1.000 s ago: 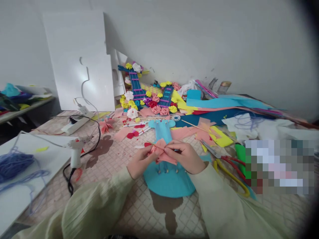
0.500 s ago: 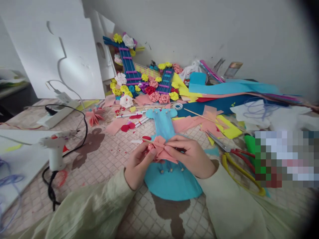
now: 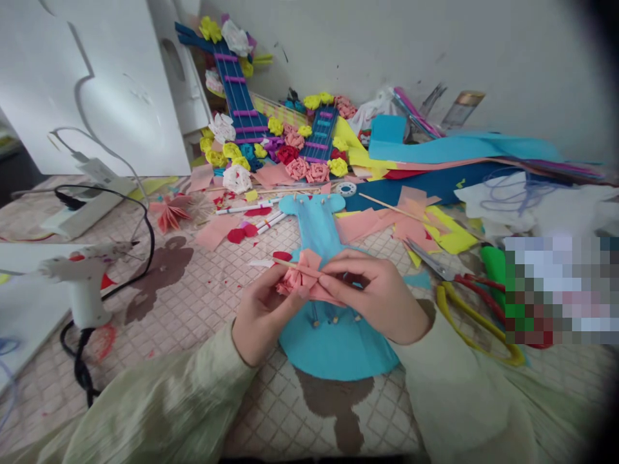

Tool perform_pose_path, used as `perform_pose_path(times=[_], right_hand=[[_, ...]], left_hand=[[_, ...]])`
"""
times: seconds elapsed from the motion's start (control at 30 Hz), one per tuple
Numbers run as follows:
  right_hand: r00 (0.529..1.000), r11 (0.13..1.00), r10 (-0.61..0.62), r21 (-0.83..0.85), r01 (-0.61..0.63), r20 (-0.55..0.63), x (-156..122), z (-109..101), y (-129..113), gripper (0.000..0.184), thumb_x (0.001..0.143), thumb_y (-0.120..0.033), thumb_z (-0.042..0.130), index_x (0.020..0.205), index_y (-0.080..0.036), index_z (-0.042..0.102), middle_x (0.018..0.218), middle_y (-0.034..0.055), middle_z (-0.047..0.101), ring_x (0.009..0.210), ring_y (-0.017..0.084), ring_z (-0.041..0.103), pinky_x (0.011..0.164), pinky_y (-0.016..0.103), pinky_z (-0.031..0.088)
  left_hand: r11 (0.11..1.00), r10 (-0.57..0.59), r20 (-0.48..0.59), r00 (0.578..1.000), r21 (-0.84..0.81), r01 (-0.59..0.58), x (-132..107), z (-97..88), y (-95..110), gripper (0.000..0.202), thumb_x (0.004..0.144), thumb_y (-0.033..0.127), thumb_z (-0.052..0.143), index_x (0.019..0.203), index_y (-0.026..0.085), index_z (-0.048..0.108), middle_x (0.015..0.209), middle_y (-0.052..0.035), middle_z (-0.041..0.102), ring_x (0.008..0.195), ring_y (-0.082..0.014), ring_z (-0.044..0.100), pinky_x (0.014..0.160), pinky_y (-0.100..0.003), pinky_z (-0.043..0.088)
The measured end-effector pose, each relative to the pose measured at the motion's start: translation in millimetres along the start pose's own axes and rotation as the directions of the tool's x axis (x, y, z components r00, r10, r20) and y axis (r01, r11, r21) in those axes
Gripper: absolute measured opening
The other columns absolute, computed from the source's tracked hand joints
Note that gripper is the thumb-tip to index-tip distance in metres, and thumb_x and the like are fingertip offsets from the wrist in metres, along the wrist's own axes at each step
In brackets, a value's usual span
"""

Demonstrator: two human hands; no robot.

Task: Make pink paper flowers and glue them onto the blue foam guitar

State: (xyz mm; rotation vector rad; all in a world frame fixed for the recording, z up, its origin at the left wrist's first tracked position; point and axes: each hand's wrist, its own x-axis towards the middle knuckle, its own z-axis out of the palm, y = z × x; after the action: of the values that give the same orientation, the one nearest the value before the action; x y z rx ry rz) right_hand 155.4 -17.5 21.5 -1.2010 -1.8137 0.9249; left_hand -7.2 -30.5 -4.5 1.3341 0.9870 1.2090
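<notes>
My left hand [image 3: 261, 314] and my right hand [image 3: 374, 293] meet over the table, both pinched on a pink paper piece [image 3: 304, 278] that is rolled around a thin wooden stick [image 3: 290, 264]. Under the hands lies a light blue guitar-shaped cutout [image 3: 322, 322] with small pins near its middle. Both sleeves are pale green.
A white glue gun [image 3: 80, 283] stands at the left with a black cable, near a white power strip [image 3: 84, 209]. Scissors [image 3: 447, 274] and yellow-handled pliers [image 3: 476, 325] lie right of my hands. Paper flowers, blue guitar models [image 3: 236, 96], coloured sheets and white boards [image 3: 87, 90] crowd the back.
The view has shifted left and down, so the table's things sit higher and further left. My hands keep working the pink paper on the stick, which looks more tightly rolled.
</notes>
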Motion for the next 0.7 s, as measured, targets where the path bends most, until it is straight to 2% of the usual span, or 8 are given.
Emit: perform_pose_path(times=[0.17,0.43,0.5,0.6,0.7], right_hand=[[0.998,0.997,0.055,0.06,-0.056,0.026,-0.8,-0.2,0.9,0.009,0.073,-0.022,0.059,0.073,-0.015,0.065,0.073,0.0024,0.06,0.065,0.013,0.056,0.054,0.026,0.043],[0.99,0.985,0.123,0.11,-0.131,0.071,-2.1,-1.6,-0.4,0.008,0.07,-0.024,0.062,0.07,-0.016,0.063,0.07,0.0008,0.062,0.061,0.011,0.056,0.054,0.024,0.044],[0.99,0.987,0.119,0.104,-0.126,0.072,-2.7,0.1,-0.2,0.009,0.07,-0.025,0.062,0.069,-0.016,0.063,0.069,0.0004,0.062,0.06,0.011,0.055,0.053,0.024,0.043],[0.995,0.995,0.081,0.05,-0.084,0.055,-3.7,3.3,-0.5,0.009,0.071,-0.026,0.062,0.069,-0.017,0.063,0.07,0.0004,0.062,0.06,0.011,0.055,0.052,0.023,0.043],[0.997,0.999,0.031,0.008,-0.032,0.068,-4.0,4.0,-2.1,0.01,0.074,-0.026,0.06,0.074,-0.017,0.064,0.074,0.0017,0.062,0.066,0.012,0.055,0.054,0.024,0.043]], left_hand=[[1.0,-0.003,0.014,1.0,0.016,0.003,-0.8,0.6,3.2,0.01,0.072,0.025,0.06,0.077,0.016,0.06,0.067,0.0001,0.054,0.062,-0.0101,0.047,0.056,-0.021,0.039],[0.993,0.081,0.052,0.995,0.077,-0.085,-3.0,-0.9,3.5,0.01,0.074,0.02,0.058,0.083,0.019,0.063,0.079,-0.0016,0.062,0.071,-0.0128,0.055,0.062,-0.023,0.044],[0.994,0.082,0.026,0.996,0.075,-0.084,-2.5,0.3,4.6,0.01,0.072,0.021,0.059,0.082,0.02,0.063,0.079,-0.002,0.063,0.072,-0.014,0.056,0.064,-0.025,0.044],[0.992,0.093,-0.036,0.995,0.084,-0.09,-0.4,2.0,6.8,0.004,0.071,0.021,0.06,0.071,0.018,0.063,0.072,-0.0015,0.061,0.067,-0.0133,0.054,0.061,-0.025,0.044],[0.989,0.105,-0.06,0.993,0.113,-0.098,1.6,0.9,6.6,0.008,0.072,0.022,0.059,0.066,0.017,0.061,0.067,-0.0004,0.059,0.063,-0.0118,0.052,0.059,-0.024,0.042]])
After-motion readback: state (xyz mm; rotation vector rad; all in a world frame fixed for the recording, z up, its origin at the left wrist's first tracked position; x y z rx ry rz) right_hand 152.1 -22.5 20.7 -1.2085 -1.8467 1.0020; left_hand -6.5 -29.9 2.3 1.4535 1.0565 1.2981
